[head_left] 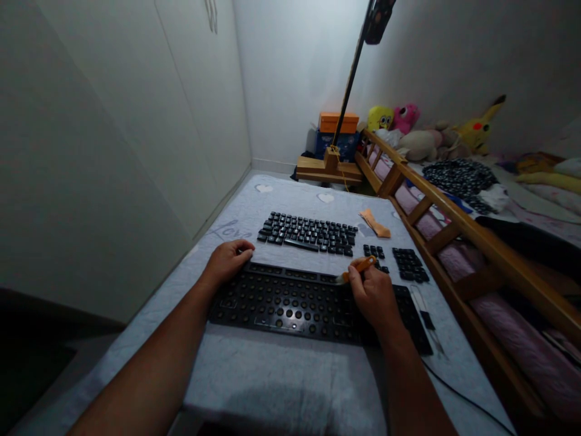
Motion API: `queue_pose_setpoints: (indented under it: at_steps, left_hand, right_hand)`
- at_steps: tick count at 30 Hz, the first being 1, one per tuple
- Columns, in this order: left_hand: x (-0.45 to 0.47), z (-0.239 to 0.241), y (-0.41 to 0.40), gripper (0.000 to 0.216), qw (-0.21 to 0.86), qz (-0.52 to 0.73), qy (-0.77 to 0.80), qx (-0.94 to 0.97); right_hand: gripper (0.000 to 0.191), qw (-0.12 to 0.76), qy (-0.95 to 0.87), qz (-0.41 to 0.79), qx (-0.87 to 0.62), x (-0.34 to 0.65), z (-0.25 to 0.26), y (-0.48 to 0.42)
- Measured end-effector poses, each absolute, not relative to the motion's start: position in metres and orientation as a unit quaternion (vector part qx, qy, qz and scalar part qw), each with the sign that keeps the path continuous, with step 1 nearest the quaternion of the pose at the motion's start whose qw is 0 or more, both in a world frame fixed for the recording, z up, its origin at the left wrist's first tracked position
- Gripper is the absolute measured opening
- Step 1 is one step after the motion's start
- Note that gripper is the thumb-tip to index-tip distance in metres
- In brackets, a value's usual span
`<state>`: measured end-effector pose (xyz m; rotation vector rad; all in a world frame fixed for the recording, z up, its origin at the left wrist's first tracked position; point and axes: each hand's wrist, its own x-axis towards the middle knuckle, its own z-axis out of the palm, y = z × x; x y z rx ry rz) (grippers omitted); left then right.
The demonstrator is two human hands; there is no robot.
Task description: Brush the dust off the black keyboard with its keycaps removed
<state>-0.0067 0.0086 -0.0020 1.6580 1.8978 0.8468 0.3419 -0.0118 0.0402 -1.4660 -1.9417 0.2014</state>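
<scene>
A black keyboard with its keycaps off lies on the cloth-covered table, rows of bare round key mounts showing. My left hand grips its far left corner, thumb and fingers closed at the edge. In my right hand is a small brush with an orange handle, its pale bristles touching the far strip of the keyboard right of the middle. My right hand and forearm hide part of the keyboard's right side. Beyond it, the removed black keycaps lie arranged in rows, with the number-pad keycaps grouped at the right.
An orange strip lies at the far right of the table. A wire tool with a black middle rests right of the keyboard, near its cable. A wooden bed rail borders the right side; a cabinet stands left.
</scene>
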Motion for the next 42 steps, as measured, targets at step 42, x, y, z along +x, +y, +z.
queue_pose_setpoints:
  at_steps: [42]
  left_hand:
    - [-0.007,-0.003,0.009,0.040,0.249,0.309,0.694,0.601]
  right_hand:
    - [0.024,0.376,-0.759,0.149,-0.511,0.331,0.046,-0.020]
